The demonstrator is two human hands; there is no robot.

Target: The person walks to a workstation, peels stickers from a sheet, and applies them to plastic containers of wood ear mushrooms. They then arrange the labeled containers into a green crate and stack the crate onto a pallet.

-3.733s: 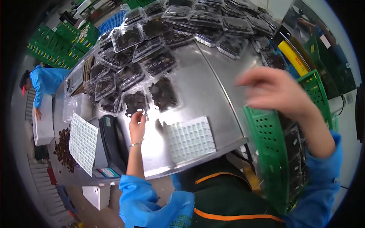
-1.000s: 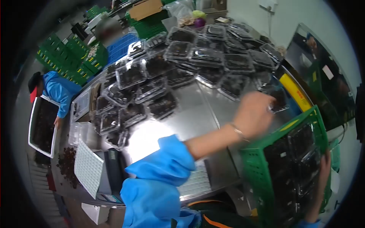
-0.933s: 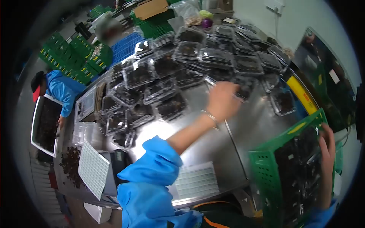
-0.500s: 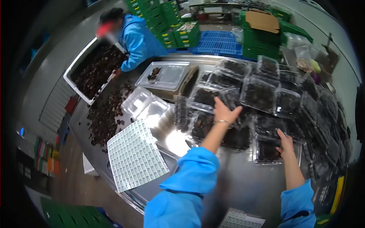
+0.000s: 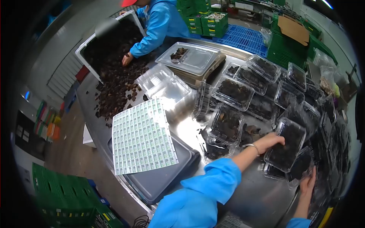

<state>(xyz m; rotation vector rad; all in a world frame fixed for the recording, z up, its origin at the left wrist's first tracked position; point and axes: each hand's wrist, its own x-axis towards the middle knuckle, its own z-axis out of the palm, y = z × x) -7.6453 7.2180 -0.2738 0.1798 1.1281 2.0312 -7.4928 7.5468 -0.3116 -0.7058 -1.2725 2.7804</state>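
Note:
My left hand point(image 5: 270, 143), a bracelet at its wrist, is closed on the left edge of a clear lidded box point(image 5: 286, 144) with dark contents. That box is tilted over another clear box point(image 5: 275, 171). At the right, my right hand point(image 5: 308, 181) touches the side of a further clear box point(image 5: 302, 166); its fingers are partly hidden, and its grip is unclear. Several filled clear boxes, one of them a box point(image 5: 232, 94) left of the pile's middle, lie stacked beyond my hands.
A label sheet point(image 5: 142, 138) rests on a grey lid point(image 5: 167, 178). Empty clear trays point(image 5: 165, 85) and a scale point(image 5: 190, 60) stand behind. A co-worker point(image 5: 161, 24) reaches into dark pieces point(image 5: 114, 91) spilling from a white tub point(image 5: 89, 43). Stacked boxes point(image 5: 334, 144) rise at the right.
My left hand has moved right and taken hold of a box. My right hand has moved right and down. The view has shifted, and the co-worker's tub is tipped more.

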